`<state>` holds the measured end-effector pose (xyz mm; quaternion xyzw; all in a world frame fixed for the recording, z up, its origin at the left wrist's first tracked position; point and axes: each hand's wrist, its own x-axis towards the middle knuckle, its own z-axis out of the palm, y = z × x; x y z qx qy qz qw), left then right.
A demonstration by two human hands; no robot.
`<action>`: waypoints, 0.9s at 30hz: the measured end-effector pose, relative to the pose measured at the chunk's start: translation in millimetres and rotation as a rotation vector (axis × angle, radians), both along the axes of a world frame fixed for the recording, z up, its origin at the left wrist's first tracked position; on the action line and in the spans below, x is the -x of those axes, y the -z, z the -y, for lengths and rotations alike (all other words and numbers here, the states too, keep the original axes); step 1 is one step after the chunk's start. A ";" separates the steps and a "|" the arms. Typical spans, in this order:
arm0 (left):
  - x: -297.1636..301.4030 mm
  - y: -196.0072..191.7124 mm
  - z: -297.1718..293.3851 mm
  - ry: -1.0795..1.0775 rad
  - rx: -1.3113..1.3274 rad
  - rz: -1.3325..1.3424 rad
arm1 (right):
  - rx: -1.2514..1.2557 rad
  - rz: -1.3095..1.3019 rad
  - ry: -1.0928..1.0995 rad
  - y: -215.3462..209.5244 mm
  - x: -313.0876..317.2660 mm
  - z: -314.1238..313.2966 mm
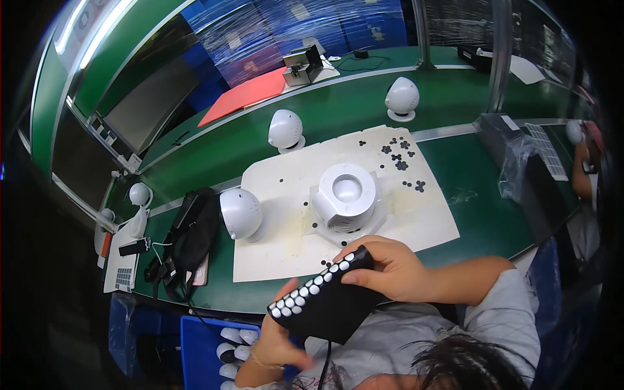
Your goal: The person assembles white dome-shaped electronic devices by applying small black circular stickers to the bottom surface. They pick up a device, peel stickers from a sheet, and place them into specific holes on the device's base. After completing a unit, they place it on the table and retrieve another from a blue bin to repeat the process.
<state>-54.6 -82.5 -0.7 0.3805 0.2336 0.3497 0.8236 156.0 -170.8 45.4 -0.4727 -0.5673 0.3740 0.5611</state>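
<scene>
A black sheet [338, 302] with rows of round white pads along its curled upper edge slants across my front. My right hand [383, 268] is closed on its right end, thumb on the near face. At the other end, my left hand [278, 341] lies partly behind the sheet, fingers spread and a little blurred; contact with the sheet cannot be made out. Just beyond stands a white round device housing [348, 195], its ring-shaped opening facing up, on a pale base. A white rounded camera-like unit [240, 214] sits to its left.
Small black pads [402, 165] are scattered over the cream mat [273, 260]. Two more white units, one left [286, 130] and one right [402, 99], stand farther back. A black bag [195, 227] lies at left, a blue bin [198, 351] of white parts below. A grey box [500, 133] is at right.
</scene>
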 end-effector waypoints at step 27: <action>-68.9 -5.7 -57.1 0.003 -0.739 -0.290 | 0.179 0.096 0.006 -5.7 -84.1 -39.1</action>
